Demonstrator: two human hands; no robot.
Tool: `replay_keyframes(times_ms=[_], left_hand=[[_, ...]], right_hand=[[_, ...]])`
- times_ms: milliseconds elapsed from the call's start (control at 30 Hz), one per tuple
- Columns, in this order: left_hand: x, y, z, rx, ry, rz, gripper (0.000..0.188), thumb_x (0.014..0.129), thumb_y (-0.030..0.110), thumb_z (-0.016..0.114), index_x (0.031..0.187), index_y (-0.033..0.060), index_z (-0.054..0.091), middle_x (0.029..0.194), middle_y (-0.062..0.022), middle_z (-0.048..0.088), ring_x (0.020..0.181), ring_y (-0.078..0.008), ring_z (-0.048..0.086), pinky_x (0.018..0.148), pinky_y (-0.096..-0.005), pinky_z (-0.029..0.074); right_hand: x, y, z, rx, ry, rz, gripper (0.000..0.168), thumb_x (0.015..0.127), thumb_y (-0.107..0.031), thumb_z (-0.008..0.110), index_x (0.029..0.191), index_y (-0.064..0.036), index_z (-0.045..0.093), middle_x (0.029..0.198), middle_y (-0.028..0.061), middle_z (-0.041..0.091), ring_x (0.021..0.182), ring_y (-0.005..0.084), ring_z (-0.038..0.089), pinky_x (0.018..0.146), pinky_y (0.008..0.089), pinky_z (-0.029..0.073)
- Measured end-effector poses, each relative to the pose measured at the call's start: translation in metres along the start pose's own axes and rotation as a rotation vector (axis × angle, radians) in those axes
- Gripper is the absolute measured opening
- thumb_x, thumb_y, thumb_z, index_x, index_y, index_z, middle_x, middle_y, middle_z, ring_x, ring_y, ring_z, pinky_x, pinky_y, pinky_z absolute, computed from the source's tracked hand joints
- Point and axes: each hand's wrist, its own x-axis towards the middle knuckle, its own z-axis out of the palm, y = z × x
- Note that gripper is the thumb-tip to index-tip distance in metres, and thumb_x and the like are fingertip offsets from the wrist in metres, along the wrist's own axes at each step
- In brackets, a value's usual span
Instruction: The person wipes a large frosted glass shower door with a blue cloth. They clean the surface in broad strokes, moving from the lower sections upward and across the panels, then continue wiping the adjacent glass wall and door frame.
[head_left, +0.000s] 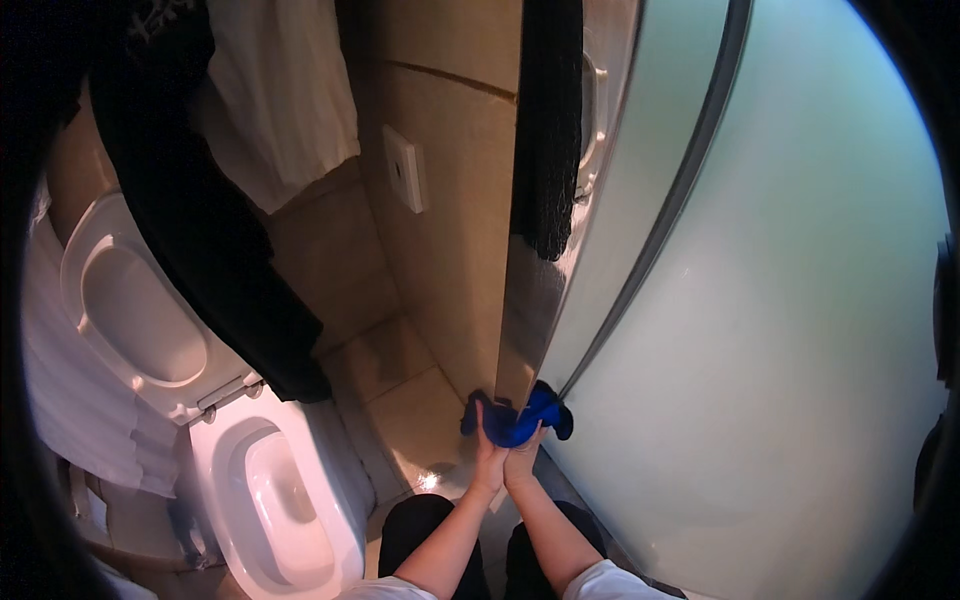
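Note:
A blue cloth (504, 429) with dark ends is wrapped around the low part of a glossy, reflective vertical strip (532, 315) at the wall's edge. My left hand (489, 463) presses it from the left side. From the right, my right hand (521, 461) grips the same cloth, close to the frosted glass panel (750, 360). The wrists nearly touch each other. Folds of cloth hide most of my fingers.
On the left stands a white toilet (289, 495) with its lid (142, 315) raised. Black fabric (217, 247) and a white cloth (292, 97) hang above it. A white wall plate (405, 169) is on the tiled wall (450, 195). A dark metal frame bar (675, 195) runs along the glass.

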Motion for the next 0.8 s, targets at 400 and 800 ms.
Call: replay_keyframes(times_ms=[400, 800], left_hand=[[-0.012, -0.047, -0.042, -0.159, 0.112, -0.642, 0.081, 0.078, 0.007, 0.051, 0.144, 0.013, 0.005, 0.144, -0.0119, 0.021, 0.126, -0.026, 0.032, 0.103, -0.0322, 0.027], [-0.01, -0.021, -0.013, -0.204, 0.334, -0.194, 0.075, 0.067, -0.003, 0.046, 0.139, 0.0055, 0.027, 0.132, -0.0129, 0.041, 0.118, -0.0246, 0.04, 0.098, -0.0279, 0.032]], right_hand=[[-0.027, -0.028, -0.002, 0.766, -0.076, 0.89, 0.084, 0.08, -0.01, 0.061, 0.141, -0.012, 0.003, 0.132, 0.0215, 0.032, 0.118, 0.0345, 0.039, 0.103, 0.0413, 0.029], [-0.029, 0.013, 0.006, 1.744, -0.082, 1.998, 0.036, 0.071, 0.007, 0.044, 0.108, 0.007, 0.047, 0.112, 0.0182, 0.05, 0.103, 0.032, 0.049, 0.092, 0.0391, 0.041]])
